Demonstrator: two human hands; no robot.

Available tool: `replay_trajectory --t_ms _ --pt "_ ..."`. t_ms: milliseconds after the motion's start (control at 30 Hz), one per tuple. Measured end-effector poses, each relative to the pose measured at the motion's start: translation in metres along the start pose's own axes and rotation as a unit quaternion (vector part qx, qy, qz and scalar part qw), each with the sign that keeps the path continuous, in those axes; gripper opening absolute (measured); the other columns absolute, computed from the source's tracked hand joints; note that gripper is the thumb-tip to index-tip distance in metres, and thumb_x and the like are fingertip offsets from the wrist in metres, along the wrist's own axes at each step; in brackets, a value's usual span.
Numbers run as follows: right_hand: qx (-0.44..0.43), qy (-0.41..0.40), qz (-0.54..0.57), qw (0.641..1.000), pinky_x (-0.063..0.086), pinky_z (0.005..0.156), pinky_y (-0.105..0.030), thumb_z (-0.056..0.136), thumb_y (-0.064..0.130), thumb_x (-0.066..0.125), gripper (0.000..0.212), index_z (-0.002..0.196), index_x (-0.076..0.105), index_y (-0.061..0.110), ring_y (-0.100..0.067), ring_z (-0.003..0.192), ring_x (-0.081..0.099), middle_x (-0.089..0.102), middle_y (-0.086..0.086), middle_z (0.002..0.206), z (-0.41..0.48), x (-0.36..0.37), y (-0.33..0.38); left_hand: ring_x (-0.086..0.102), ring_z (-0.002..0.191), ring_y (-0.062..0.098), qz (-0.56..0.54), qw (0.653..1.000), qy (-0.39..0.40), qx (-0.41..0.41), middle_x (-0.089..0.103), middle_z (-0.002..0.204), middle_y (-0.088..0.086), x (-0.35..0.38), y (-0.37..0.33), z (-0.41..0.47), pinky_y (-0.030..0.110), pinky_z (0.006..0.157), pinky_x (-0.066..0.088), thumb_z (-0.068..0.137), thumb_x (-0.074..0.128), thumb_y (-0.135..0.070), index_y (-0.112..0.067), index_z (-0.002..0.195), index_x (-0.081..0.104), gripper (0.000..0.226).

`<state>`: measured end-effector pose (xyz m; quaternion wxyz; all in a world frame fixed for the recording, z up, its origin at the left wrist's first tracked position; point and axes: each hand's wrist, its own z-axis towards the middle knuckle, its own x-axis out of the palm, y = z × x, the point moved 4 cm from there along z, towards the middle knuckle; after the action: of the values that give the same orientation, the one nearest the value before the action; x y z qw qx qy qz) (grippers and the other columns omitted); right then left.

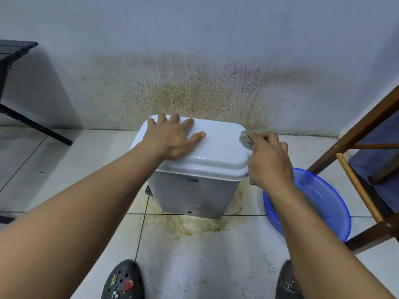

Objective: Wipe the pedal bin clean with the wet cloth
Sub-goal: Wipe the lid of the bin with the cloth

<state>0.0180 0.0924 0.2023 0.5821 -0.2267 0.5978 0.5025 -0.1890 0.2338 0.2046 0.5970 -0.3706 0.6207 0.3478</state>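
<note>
A white pedal bin [198, 190] with a closed rounded lid [218, 147] stands on the tiled floor against a stained wall. My left hand [172, 137] lies flat on the lid's left half, fingers spread and straight. My right hand [267, 158] grips a grey wet cloth [246, 139] and holds it against the lid's right rear corner and edge. Most of the cloth is hidden under the fingers.
A blue basin [323, 203] with water sits on the floor right of the bin. A wooden chair frame [362, 134] stands at the far right, a black folding table [15, 52] at the far left. Yellowish stains spread over floor and wall around the bin. My black clogs [123, 281] are below.
</note>
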Motion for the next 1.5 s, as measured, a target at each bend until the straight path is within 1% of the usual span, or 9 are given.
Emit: replay_trajectory --t_ms 133,233,333,533,700,833,1100,1300,1500 --pt "0.003 -0.010 -0.014 1.000 0.038 0.074 -0.035 0.089 0.004 0.043 0.055 0.139 0.047 0.027 -0.030 0.113 0.037 0.041 -0.001 0.131 -0.012 -0.005 0.012 0.025 0.141 0.034 -0.025 0.997 -0.075 0.015 0.036 0.149 0.003 0.008 0.006 -0.007 0.058 0.115 0.015 0.093 0.015 -0.079 -0.047 0.147 0.036 0.066" --pt "-0.046 -0.008 -0.056 0.997 0.043 0.083 -0.039 0.085 0.007 0.046 0.057 0.138 0.044 0.027 -0.031 0.122 0.031 0.040 -0.004 0.135 -0.030 -0.003 0.047 0.001 0.154 0.032 -0.056 0.998 -0.037 -0.007 0.018 0.162 0.001 0.017 0.005 -0.005 0.065 0.119 -0.004 0.092 0.011 -0.080 -0.051 0.153 0.022 0.069" --pt "-0.086 0.019 -0.055 0.995 0.044 0.089 -0.041 0.088 0.014 0.049 0.058 0.143 0.039 0.027 -0.031 0.128 0.028 0.039 -0.003 0.140 -0.035 0.002 0.075 -0.012 0.156 0.032 -0.062 0.998 0.013 -0.022 -0.003 0.171 -0.006 0.021 0.006 -0.005 0.068 0.118 -0.010 0.091 0.006 -0.080 -0.050 0.159 0.001 0.074" --pt "-0.167 0.033 -0.053 0.984 0.042 0.085 -0.041 0.096 0.019 0.042 0.048 0.143 0.044 0.026 -0.033 0.126 0.033 0.043 -0.005 0.139 -0.033 0.014 0.104 -0.003 0.156 0.029 -0.064 0.997 0.008 -0.033 0.007 0.170 -0.008 0.020 0.007 -0.011 0.069 0.118 -0.003 0.098 0.005 -0.068 -0.049 0.159 0.004 0.065" --pt "-0.067 0.010 -0.037 0.997 0.039 0.078 -0.037 0.099 0.016 0.041 0.044 0.135 0.054 0.038 -0.031 0.121 0.039 0.048 -0.001 0.134 0.007 0.003 0.047 -0.003 0.156 0.031 -0.067 0.997 0.001 -0.026 0.007 0.171 -0.007 0.021 0.006 -0.014 0.069 0.118 -0.004 0.101 0.007 -0.063 -0.048 0.159 0.004 0.061" --pt "-0.018 0.010 -0.058 0.998 0.037 0.071 -0.036 0.098 0.012 0.041 0.045 0.137 0.055 0.032 -0.032 0.114 0.041 0.047 -0.003 0.129 0.022 -0.001 0.035 -0.003 0.157 0.031 -0.081 0.996 -0.003 -0.030 0.007 0.170 -0.008 0.020 0.004 -0.013 0.068 0.118 -0.005 0.102 0.006 -0.060 -0.048 0.160 0.000 0.059" --pt "-0.146 0.030 -0.043 0.988 0.045 0.082 -0.040 0.100 0.019 0.037 0.040 0.136 0.052 0.024 -0.032 0.123 0.038 0.046 -0.004 0.135 -0.018 0.022 0.120 -0.005 0.157 0.030 -0.080 0.996 -0.006 -0.034 0.005 0.171 -0.008 0.021 0.005 -0.014 0.067 0.119 -0.006 0.104 0.007 -0.056 -0.045 0.161 0.002 0.058" --pt "-0.142 0.001 -0.016 0.990 0.041 0.080 -0.036 0.088 0.017 0.024 0.057 0.134 0.054 0.033 -0.028 0.123 0.035 0.047 0.004 0.140 -0.032 0.004 0.057 -0.009 0.157 0.028 -0.079 0.996 0.000 -0.033 0.001 0.172 -0.009 0.022 0.006 -0.014 0.065 0.119 -0.008 0.103 0.006 -0.057 -0.045 0.161 0.000 0.059" --pt "-0.045 -0.071 0.026 0.996 0.040 0.068 -0.032 0.089 -0.004 0.047 0.057 0.129 0.060 0.033 -0.018 0.097 0.039 0.053 0.009 0.131 -0.041 -0.007 -0.034 -0.008 0.157 0.028 -0.074 0.997 -0.001 -0.037 0.000 0.172 -0.010 0.023 0.007 -0.014 0.065 0.120 -0.008 0.103 0.005 -0.057 -0.044 0.161 0.001 0.059"
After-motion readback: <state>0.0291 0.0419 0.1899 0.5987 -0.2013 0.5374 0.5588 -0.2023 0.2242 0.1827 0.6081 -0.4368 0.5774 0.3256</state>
